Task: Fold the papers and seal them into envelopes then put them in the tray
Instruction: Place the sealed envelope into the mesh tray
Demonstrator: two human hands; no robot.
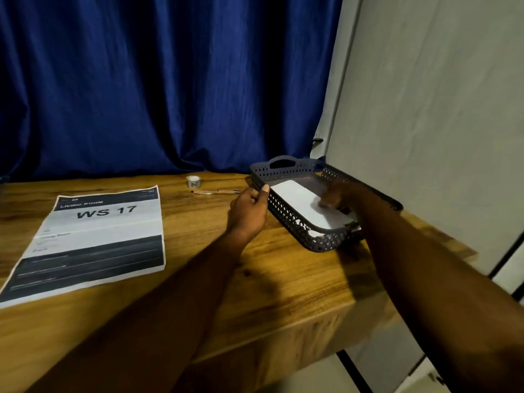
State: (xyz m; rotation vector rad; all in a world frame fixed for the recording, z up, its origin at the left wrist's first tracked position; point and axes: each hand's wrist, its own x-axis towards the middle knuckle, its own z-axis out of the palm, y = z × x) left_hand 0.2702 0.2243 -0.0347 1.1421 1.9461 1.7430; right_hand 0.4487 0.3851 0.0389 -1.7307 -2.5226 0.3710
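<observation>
A dark perforated tray (286,211) stands at the table's right rear corner. White envelopes (300,204) lie flat inside it. My left hand (249,207) grips the tray's near-left rim, thumb over the edge. My right hand (338,195) is blurred and rests inside the tray with its fingertips on the top envelope. Whether those fingers pinch the envelope or only press on it cannot be made out. A printed sheet (90,239) marked "WS 17" lies flat on the left of the table, with fold creases across it.
A pen (215,192) and a small roll of tape (194,181) lie near the back edge, left of the tray. The wooden table (283,285) ends just right of the tray. A blue curtain (158,80) hangs behind, a pale wall (439,109) at right.
</observation>
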